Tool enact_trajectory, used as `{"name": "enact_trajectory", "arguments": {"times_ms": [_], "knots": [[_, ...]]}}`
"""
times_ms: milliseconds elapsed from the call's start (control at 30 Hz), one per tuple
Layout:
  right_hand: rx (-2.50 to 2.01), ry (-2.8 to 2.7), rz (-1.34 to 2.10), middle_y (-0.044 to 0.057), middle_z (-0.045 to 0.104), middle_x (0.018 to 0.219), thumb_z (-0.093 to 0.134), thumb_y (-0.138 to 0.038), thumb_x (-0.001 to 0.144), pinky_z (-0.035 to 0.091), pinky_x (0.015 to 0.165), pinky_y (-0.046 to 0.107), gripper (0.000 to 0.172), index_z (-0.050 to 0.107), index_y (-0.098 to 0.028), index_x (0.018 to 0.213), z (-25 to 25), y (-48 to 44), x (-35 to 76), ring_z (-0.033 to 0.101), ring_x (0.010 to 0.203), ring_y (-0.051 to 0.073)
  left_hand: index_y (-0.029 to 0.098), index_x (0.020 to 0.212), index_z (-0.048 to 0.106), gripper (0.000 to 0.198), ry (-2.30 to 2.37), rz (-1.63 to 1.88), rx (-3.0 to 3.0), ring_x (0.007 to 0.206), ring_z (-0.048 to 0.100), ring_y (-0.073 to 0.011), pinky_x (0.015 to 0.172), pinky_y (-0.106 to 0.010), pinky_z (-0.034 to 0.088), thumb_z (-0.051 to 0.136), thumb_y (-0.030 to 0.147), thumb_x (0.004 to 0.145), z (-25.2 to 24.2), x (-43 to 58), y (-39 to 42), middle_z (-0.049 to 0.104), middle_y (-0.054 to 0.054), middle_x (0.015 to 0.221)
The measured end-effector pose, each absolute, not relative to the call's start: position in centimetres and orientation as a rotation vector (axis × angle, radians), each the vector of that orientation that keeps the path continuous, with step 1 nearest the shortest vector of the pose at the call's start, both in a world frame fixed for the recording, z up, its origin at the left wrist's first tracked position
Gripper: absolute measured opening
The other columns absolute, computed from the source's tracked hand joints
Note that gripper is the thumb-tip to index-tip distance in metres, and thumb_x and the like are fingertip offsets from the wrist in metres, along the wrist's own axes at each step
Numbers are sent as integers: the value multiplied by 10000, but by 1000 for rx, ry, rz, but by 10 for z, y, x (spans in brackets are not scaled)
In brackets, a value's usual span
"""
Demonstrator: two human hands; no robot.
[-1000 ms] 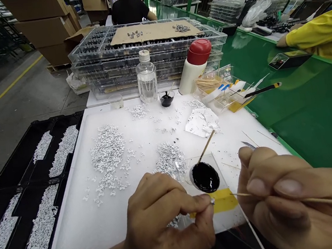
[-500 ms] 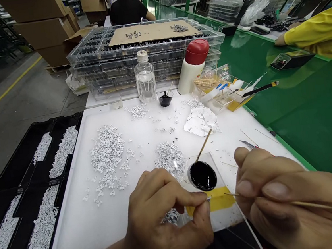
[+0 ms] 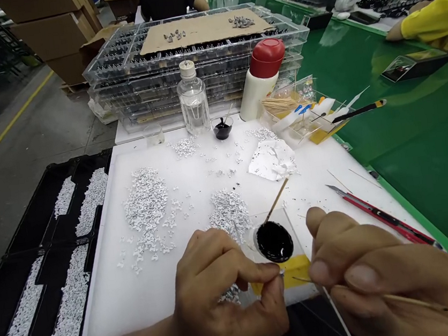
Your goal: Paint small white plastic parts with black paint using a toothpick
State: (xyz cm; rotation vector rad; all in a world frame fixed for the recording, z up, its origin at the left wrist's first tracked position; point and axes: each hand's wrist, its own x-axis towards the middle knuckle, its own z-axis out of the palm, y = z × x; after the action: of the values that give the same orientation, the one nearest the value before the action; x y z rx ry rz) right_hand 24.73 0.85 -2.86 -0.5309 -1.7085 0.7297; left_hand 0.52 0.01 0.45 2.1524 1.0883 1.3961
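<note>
The left hand (image 3: 222,292) pinches a tiny white part (image 3: 281,272) between thumb and forefinger; the right hand (image 3: 382,279) grips a wooden toothpick (image 3: 409,298), its tip just below the dish of black paste (image 3: 274,241).

my left hand (image 3: 218,293) pinches a tiny bright piece (image 3: 281,272) with a metallic glint, too small for me to be sure of its material. my right hand (image 3: 382,279) holds a smooth, pale wooden toothpick (image 3: 409,300). just ahead of the grip, glossy black paste (image 3: 275,241) fills a small cup (image 3: 255,240), with a rough wooden stick (image 3: 276,200) standing in it. beneath the cup lies a shiny clear plastic sheet (image 3: 282,220) with matt yellow tape (image 3: 296,268) on it. under the grip spreads a matt white board (image 3: 110,305). right of my right hand, a craft knife (image 3: 383,218) shows a polished steel blade and a glossy red handle. well beyond the grip, glossy clear plastic trays (image 3: 212,64) sit under matt brown cardboard (image 3: 200,30).
</note>
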Motion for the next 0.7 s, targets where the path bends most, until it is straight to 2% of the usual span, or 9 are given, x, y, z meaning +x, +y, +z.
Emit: {"name": "enact_trajectory", "arguments": {"times_ms": [100, 233, 467, 700], "knots": [[-415, -1766, 728, 52, 943, 1117, 820, -157, 1238, 767, 855, 383, 211, 739, -240, 1414, -17, 17, 247, 738, 667, 151, 236, 953, 755, 242, 1074, 1383, 2148, 567, 692, -95, 582, -269, 575, 803, -1, 933, 6, 4, 0, 716, 86, 738], [-479, -1855, 666, 41, 936, 1079, 771, -180, 1285, 782, 904, 337, 54, 743, -222, 1268, -10, 21, 250, 747, 646, 113, 242, 951, 761, 262, 1089, 1372, 2127, 564, 680, -112, 588, -300, 586, 819, -10, 912, 3, 4, 0, 718, 79, 741], [-546, -1783, 670, 28, 932, 1139, 802, -175, 1270, 769, 893, 382, 90, 756, -241, 1309, -19, 4, 247, 720, 676, 131, 238, 979, 771, 272, 1077, 1327, 2137, 588, 691, -111, 595, -294, 589, 803, -27, 926, 3, 1, 2, 721, 76, 749], [-532, -1825, 683, 45, 949, 1193, 840, -115, 1231, 794, 979, 382, 162, 767, -195, 1353, -21, 6, 252, 758, 695, 124, 232, 1000, 780, 269, 1047, 1303, 2143, 620, 703, -120, 584, -288, 571, 825, -26, 939, 2, -1, 3, 740, 66, 755]]}}
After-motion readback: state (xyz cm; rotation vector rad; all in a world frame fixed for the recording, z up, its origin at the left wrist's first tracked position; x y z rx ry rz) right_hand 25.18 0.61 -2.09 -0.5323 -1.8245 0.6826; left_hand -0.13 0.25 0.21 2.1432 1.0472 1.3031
